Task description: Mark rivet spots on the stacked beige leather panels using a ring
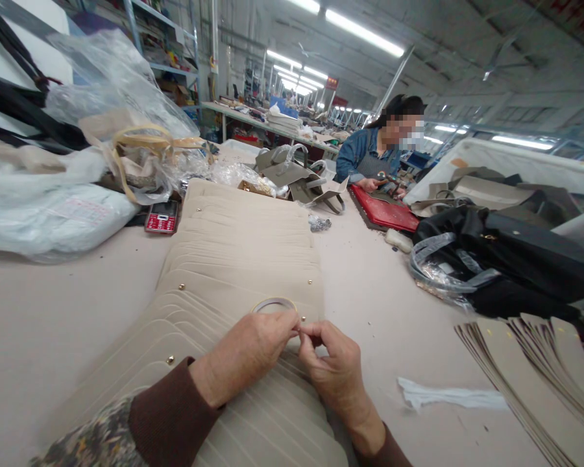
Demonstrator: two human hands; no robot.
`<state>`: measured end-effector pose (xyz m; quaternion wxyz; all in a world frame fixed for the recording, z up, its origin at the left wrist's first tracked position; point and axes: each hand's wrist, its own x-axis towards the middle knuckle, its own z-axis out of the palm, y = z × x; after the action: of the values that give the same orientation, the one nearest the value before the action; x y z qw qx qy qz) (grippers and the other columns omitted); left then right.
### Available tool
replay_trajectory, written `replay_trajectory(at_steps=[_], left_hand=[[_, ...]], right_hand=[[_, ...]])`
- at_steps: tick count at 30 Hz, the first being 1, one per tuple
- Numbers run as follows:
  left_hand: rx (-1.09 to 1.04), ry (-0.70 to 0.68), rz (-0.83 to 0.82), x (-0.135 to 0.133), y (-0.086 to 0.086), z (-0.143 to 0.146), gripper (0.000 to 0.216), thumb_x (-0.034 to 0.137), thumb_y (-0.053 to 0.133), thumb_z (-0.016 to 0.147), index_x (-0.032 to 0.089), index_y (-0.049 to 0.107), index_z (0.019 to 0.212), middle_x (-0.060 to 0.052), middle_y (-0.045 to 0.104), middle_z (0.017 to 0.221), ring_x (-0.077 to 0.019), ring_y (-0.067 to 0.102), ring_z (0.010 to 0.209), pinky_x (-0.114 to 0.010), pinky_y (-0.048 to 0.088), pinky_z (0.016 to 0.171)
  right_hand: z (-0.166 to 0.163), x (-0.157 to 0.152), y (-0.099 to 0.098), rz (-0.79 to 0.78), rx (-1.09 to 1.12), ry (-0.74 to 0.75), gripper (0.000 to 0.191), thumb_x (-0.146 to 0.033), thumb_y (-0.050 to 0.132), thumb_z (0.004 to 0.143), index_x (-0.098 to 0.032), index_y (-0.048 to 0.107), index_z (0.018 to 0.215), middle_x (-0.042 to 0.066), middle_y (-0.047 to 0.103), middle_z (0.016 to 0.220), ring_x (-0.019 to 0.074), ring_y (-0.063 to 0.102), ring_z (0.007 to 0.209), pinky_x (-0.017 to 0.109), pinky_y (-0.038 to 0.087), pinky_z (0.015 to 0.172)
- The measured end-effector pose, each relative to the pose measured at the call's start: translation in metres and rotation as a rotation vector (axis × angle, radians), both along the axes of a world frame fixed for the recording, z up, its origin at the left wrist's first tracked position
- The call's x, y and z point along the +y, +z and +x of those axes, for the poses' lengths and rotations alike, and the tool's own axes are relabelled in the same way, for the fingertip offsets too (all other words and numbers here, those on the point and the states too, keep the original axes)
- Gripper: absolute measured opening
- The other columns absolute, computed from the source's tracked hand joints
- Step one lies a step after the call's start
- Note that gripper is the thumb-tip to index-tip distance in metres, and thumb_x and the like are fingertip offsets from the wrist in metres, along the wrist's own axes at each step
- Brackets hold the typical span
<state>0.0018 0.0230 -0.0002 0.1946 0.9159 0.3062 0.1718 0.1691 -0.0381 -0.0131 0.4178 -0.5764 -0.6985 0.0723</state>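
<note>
In the head view, my left hand [265, 340] is closed over a narrow ring that looks like a roll of tape [274, 302], its upper rim showing above my fingers. My right hand [333, 363] pinches thumb against forefinger, its tips meeting those of my left hand. What lies between the right fingertips is too small to make out. Under both hands spreads an overlapping stack of beige panels [253, 237] with rounded corners. Small gold-coloured studs [170, 359] sit along the panels' edges, one just beside my fingertips.
A red phone [161, 217] and plastic-wrapped bundles [43, 214] lie left. Black bags [511, 253], grey-beige strips [530, 383] and a white strip [450, 395] are on the right. Across the table, a person [370, 149] works by a red pad [384, 209].
</note>
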Motion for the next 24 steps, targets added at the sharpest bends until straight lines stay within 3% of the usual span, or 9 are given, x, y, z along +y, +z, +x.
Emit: replay_trajectory(at_steps=[4,7,10,15,20,24], left_hand=[[-0.060,0.014,0.096,-0.003,-0.001,0.002,0.016,0.013,0.038,0.095,0.020,0.049,0.086,0.000,0.058,0.074,-0.0153,0.057,0.065,-0.027,0.041,0.058],[-0.130,-0.012,0.157,-0.008,-0.001,0.004,0.018,0.012,0.036,0.095,0.019,0.049,0.086,-0.001,0.057,0.074,-0.0149,0.056,0.066,-0.027,0.041,0.060],[-0.051,0.018,0.156,-0.009,0.000,0.006,0.019,0.012,0.036,0.096,0.019,0.051,0.088,-0.002,0.059,0.076,-0.0164,0.058,0.069,-0.027,0.043,0.061],[0.273,0.129,0.051,-0.003,0.007,0.004,0.017,0.009,0.040,0.095,0.018,0.055,0.093,-0.005,0.063,0.088,-0.0210,0.060,0.080,-0.030,0.048,0.066],[0.321,0.118,0.016,-0.003,0.005,0.004,0.020,0.009,0.039,0.094,0.017,0.056,0.098,-0.008,0.063,0.093,-0.0243,0.061,0.085,-0.036,0.052,0.071],[0.312,0.118,0.009,-0.004,0.002,0.005,0.022,0.007,0.037,0.093,0.017,0.056,0.099,-0.009,0.063,0.093,-0.0254,0.062,0.085,-0.038,0.053,0.071]], right_hand=[[-0.006,0.004,0.003,-0.242,0.369,-0.072,0.014,-0.025,0.058,0.081,-0.018,0.068,0.074,0.001,0.064,0.059,0.0127,0.057,0.051,0.023,0.046,0.051],[-0.001,0.011,0.002,-0.432,0.731,-0.146,0.024,-0.039,0.065,0.076,-0.017,0.063,0.068,-0.002,0.059,0.049,0.0117,0.053,0.042,0.023,0.044,0.043],[0.011,0.017,-0.004,-0.525,0.839,-0.193,0.032,-0.046,0.073,0.068,-0.015,0.065,0.070,-0.001,0.062,0.052,0.0112,0.055,0.040,0.022,0.044,0.042],[0.017,0.018,-0.012,-0.541,0.675,-0.155,0.035,-0.047,0.070,0.074,-0.013,0.072,0.079,0.001,0.065,0.057,0.0116,0.057,0.046,0.023,0.048,0.047],[0.010,0.020,-0.014,-0.490,0.384,-0.206,0.028,-0.041,0.060,0.082,-0.016,0.073,0.080,0.001,0.064,0.057,0.0139,0.057,0.049,0.024,0.047,0.049],[0.006,0.023,-0.013,-0.369,0.111,-0.198,0.021,-0.031,0.057,0.083,-0.018,0.072,0.075,0.004,0.072,0.067,0.0170,0.064,0.060,0.026,0.048,0.061]])
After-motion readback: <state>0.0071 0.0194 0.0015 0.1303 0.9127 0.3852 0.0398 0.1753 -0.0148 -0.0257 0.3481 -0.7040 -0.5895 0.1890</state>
